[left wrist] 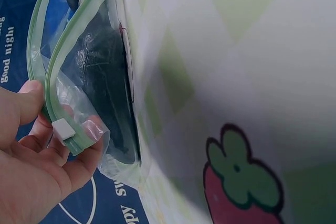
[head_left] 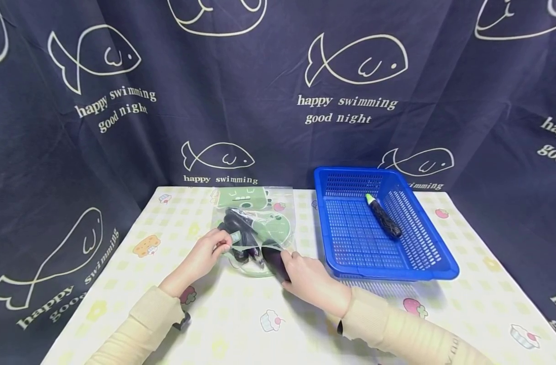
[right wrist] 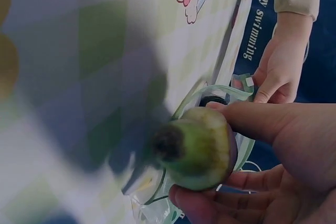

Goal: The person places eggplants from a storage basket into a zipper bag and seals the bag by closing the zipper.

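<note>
A clear zip bag (head_left: 278, 228) with green cartoon print lies on the table, several dark eggplants (head_left: 241, 225) inside it. My left hand (head_left: 207, 252) pinches the bag's mouth at its left end, beside a white slider (left wrist: 63, 129), and the green zip strips (left wrist: 51, 72) stand apart. With my right hand (head_left: 311, 279) I hold another eggplant (head_left: 275, 261) by its stem end. Its far end reaches into the bag's mouth. In the right wrist view the green cap (right wrist: 194, 150) of that eggplant sits between thumb and fingers.
To the right stands a blue plastic basket (head_left: 394, 274) with one eggplant (head_left: 383, 218) in it, green stem toward the back. A checked cloth (head_left: 241, 324) with cupcake and strawberry prints covers the table. Behind it hangs a dark blue curtain (head_left: 278, 126).
</note>
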Demonstrator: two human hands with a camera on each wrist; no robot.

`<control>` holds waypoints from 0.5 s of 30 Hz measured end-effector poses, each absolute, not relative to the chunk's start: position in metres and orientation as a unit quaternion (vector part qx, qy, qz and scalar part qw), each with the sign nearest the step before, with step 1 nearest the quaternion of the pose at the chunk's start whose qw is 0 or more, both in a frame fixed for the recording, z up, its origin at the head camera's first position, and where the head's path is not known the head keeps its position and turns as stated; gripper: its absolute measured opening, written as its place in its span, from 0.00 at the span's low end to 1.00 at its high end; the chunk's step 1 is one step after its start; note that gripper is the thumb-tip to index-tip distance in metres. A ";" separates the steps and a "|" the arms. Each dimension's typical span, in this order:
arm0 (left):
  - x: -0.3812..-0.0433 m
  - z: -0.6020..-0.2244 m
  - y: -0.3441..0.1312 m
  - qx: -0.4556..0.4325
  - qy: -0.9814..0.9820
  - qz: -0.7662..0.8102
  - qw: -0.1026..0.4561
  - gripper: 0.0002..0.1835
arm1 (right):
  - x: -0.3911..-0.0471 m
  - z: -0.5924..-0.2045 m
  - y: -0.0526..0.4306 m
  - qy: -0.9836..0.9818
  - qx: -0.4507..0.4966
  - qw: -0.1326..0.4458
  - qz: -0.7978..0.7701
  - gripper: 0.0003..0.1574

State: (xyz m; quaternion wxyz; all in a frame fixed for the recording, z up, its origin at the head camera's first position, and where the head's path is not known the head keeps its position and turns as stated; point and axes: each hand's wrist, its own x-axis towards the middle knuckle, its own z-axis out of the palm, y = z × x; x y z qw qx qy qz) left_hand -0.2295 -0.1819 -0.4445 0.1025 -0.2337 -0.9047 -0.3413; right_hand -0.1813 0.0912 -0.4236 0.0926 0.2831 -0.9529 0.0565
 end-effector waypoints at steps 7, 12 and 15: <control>-0.229 -0.444 -0.182 -0.233 -0.905 -0.342 0.102 0.04 | -0.185 -0.425 0.086 -0.952 0.283 0.102 0.056 0.31; -0.230 -0.444 -0.183 -0.236 -0.904 -0.341 0.103 0.04 | -0.187 -0.429 0.083 -0.949 0.284 0.129 0.041 0.31; -0.230 -0.445 -0.183 -0.237 -0.904 -0.341 0.101 0.02 | -0.189 -0.432 0.082 -0.948 0.285 0.138 0.038 0.32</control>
